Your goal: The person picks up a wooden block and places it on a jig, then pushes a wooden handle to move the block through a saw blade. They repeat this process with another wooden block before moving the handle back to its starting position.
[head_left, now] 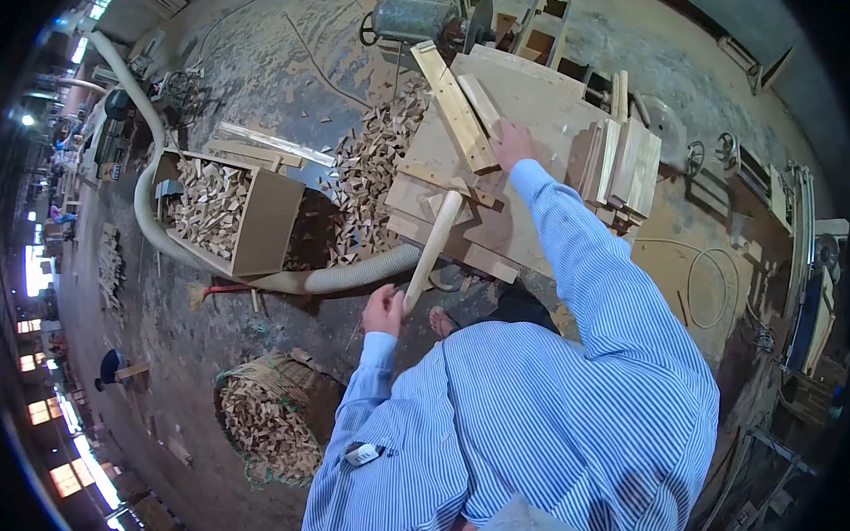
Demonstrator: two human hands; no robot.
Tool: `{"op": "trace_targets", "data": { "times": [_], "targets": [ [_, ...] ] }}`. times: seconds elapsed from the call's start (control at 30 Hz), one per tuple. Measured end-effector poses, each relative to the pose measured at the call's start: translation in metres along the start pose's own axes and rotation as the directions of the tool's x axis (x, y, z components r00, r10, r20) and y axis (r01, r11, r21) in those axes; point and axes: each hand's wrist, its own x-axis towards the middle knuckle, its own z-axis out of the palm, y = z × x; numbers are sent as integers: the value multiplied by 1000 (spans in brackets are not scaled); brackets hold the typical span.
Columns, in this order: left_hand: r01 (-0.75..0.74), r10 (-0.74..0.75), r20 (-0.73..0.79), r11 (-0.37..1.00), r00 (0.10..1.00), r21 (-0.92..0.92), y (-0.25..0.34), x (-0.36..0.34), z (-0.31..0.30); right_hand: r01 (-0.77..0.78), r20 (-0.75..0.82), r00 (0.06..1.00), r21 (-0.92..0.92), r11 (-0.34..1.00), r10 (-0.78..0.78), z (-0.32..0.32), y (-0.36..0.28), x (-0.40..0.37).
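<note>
My left hand is closed, its curled fingers at the lower end of a long pale wooden bar. The bar's far end rests at the near edge of a saw table, by a crosswise wooden strip. Over the table my right hand grips the near end of a short wooden board; the fingertips are partly hidden. Left of that board, nearly parallel, lies a thicker wooden beam.
Stacked wooden boards sit at the table's right, near a round saw blade. Offcuts heap on the floor to the left. A wooden bin and a basket hold more. A ribbed hose crosses the floor.
</note>
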Motion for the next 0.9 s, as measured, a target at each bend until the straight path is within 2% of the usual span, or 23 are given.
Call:
{"op": "trace_targets", "data": {
  "times": [0.03, 0.17, 0.27, 0.3, 0.33, 0.37, 0.43, 0.6, 0.73, 0.8, 0.9],
  "targets": [
    [-8, 8, 13, 1000, 1000, 23, 16, 9, 13, 33, 65, 997, -56, 998, -29, 8, 1, 13],
    [-43, 39, 137, 999, 990, 28, 45, 46, 60, 65, 112, 992, -38, 997, -60, 27, -2, 63],
    [-27, -10, 142, 967, 990, 252, 58, 63, 78, 8, 115, 993, 35, 999, -12, 41, 0, 92],
    [-26, -12, 146, 966, 989, 256, 73, 65, 77, -9, 150, 989, 86, 996, -4, 44, -1, 100],
    [19, -80, 209, 960, 975, 280, 89, 69, 75, -28, 183, 983, 137, 990, 2, 46, -2, 106],
    [60, -146, 268, 950, 952, 308, 91, 73, 76, -33, 181, 983, 140, 990, 7, 47, -5, 111],
    [28, -122, 253, 939, 960, 344, 87, 78, 85, -77, 137, 990, 237, 968, 45, 49, -10, 118],
    [-55, -101, 284, 869, 954, 492, 82, 93, 96, -62, 127, 991, 243, 968, 31, 47, -15, 126],
    [-106, -48, 288, 860, 957, 499, 77, 96, 98, -62, 110, 993, 207, 976, 39, 55, -12, 128],
    [-90, -90, 311, 848, 946, 521, 85, 96, 95, -47, 92, 995, 208, 977, 28, 56, -11, 130],
    [-95, -71, 300, 858, 951, 504, 88, 95, 94, -29, 85, 996, 202, 979, 12, 53, -12, 129]
  ]
}}
